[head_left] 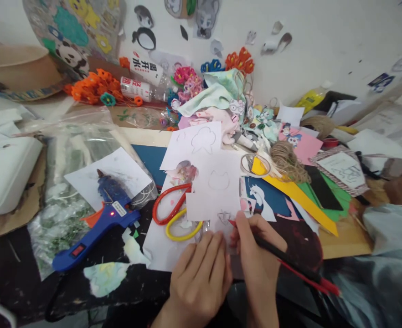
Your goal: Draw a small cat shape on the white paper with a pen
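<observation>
My right hand [260, 253] is closed around a black and red pencil [298, 260], its tip beside a small sketch on a white sheet of paper [203, 205]. A faint outline with two pointed ears is drawn higher on that paper. My left hand [201, 273] lies flat near the sheet's lower edge, fingers stretched out and close together, with nothing visible in it. Behind, another white sheet [190, 148] bears a rounded cloud-like drawing. Left of the paper lie a red loop [156, 207] and a yellow loop [175, 236], seemingly scissor handles; any blades are hidden.
A blue glue gun [95, 232] with a lit red light rests at left beside a plastic bag [55, 214]. Torn patterned paper [107, 275] lies in front. Twine [288, 161], a yellow strip [300, 200], and orange flowers [93, 91] crowd the back and right.
</observation>
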Action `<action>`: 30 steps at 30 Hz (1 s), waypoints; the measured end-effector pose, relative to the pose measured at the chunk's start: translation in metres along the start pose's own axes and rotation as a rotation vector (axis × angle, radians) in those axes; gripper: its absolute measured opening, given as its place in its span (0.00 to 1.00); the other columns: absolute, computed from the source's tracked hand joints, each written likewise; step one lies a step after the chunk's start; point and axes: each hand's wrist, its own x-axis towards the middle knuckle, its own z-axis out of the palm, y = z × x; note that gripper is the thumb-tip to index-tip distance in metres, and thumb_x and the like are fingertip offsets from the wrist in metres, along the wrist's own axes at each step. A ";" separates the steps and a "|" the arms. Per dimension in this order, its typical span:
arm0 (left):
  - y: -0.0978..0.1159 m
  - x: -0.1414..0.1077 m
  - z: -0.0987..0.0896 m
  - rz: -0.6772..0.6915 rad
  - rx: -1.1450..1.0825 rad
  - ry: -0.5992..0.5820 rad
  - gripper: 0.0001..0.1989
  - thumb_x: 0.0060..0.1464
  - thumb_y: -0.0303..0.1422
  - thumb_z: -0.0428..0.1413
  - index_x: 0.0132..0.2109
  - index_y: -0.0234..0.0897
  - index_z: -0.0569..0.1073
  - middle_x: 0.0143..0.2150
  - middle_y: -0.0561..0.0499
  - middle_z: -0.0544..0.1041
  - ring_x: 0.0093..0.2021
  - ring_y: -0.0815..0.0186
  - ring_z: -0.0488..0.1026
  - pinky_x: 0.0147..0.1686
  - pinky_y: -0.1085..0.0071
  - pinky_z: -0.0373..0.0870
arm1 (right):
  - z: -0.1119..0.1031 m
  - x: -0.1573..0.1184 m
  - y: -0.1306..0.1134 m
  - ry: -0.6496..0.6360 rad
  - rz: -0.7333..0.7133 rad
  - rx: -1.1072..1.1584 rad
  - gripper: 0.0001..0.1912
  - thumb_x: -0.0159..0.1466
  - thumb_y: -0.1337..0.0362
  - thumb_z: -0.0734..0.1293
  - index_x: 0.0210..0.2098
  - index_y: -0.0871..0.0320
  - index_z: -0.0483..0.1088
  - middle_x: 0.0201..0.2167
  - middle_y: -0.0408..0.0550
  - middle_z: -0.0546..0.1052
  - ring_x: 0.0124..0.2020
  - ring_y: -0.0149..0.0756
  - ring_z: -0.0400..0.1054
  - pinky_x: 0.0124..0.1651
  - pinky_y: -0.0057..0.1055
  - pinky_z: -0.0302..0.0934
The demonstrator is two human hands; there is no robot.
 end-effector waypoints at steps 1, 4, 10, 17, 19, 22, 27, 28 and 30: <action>0.000 0.000 0.000 -0.005 -0.005 -0.002 0.10 0.60 0.23 0.57 0.46 0.29 0.80 0.47 0.47 0.84 0.45 0.63 0.82 0.51 0.68 0.66 | 0.000 0.003 0.004 0.030 0.006 -0.006 0.23 0.63 0.54 0.72 0.17 0.56 0.64 0.13 0.38 0.68 0.14 0.28 0.60 0.19 0.25 0.57; 0.000 0.001 0.001 -0.005 -0.002 0.008 0.10 0.59 0.23 0.57 0.46 0.29 0.80 0.46 0.46 0.84 0.45 0.63 0.82 0.49 0.67 0.67 | -0.005 0.006 0.010 0.021 -0.013 -0.055 0.22 0.64 0.55 0.70 0.17 0.56 0.65 0.12 0.39 0.69 0.12 0.28 0.60 0.18 0.26 0.56; -0.001 0.000 0.002 0.005 0.007 0.014 0.10 0.60 0.23 0.56 0.45 0.28 0.80 0.46 0.46 0.84 0.45 0.63 0.83 0.46 0.67 0.68 | -0.010 0.006 0.016 -0.036 -0.090 -0.141 0.22 0.64 0.58 0.69 0.16 0.55 0.62 0.11 0.37 0.67 0.13 0.28 0.60 0.18 0.26 0.56; -0.001 0.000 0.001 0.010 0.033 -0.005 0.09 0.61 0.24 0.56 0.44 0.29 0.81 0.46 0.48 0.84 0.44 0.64 0.83 0.45 0.67 0.68 | -0.009 0.006 0.018 -0.061 -0.102 -0.176 0.22 0.65 0.58 0.69 0.17 0.55 0.63 0.12 0.37 0.67 0.13 0.28 0.60 0.19 0.25 0.57; -0.001 0.001 0.001 0.016 0.035 -0.003 0.09 0.61 0.24 0.56 0.43 0.29 0.81 0.46 0.48 0.84 0.45 0.64 0.83 0.44 0.67 0.68 | -0.008 0.006 0.017 -0.047 -0.102 -0.191 0.22 0.65 0.58 0.69 0.16 0.55 0.63 0.12 0.37 0.68 0.13 0.28 0.60 0.19 0.26 0.57; -0.001 0.002 0.000 0.022 0.028 -0.005 0.09 0.60 0.23 0.56 0.43 0.29 0.81 0.46 0.48 0.84 0.45 0.64 0.82 0.44 0.67 0.68 | -0.007 0.006 0.017 -0.047 -0.115 -0.195 0.22 0.64 0.58 0.69 0.16 0.55 0.63 0.12 0.37 0.67 0.13 0.28 0.60 0.19 0.26 0.57; -0.002 0.002 0.001 0.021 0.028 -0.002 0.09 0.61 0.24 0.56 0.43 0.29 0.81 0.46 0.48 0.84 0.45 0.64 0.83 0.44 0.67 0.68 | -0.008 0.006 0.016 -0.058 -0.098 -0.210 0.23 0.65 0.57 0.68 0.16 0.55 0.62 0.12 0.38 0.67 0.14 0.28 0.60 0.20 0.26 0.56; -0.002 0.002 0.001 0.022 0.028 0.004 0.09 0.60 0.24 0.56 0.43 0.29 0.81 0.45 0.47 0.84 0.45 0.64 0.83 0.44 0.67 0.68 | -0.008 0.005 0.016 -0.054 -0.093 -0.218 0.23 0.65 0.57 0.68 0.17 0.55 0.63 0.12 0.38 0.67 0.14 0.28 0.60 0.20 0.26 0.56; -0.002 0.002 0.001 0.026 0.025 0.009 0.08 0.60 0.24 0.56 0.43 0.28 0.81 0.45 0.47 0.84 0.45 0.64 0.83 0.44 0.67 0.68 | -0.008 0.005 0.016 -0.064 -0.089 -0.227 0.23 0.65 0.56 0.69 0.17 0.55 0.63 0.12 0.38 0.67 0.14 0.28 0.60 0.21 0.26 0.56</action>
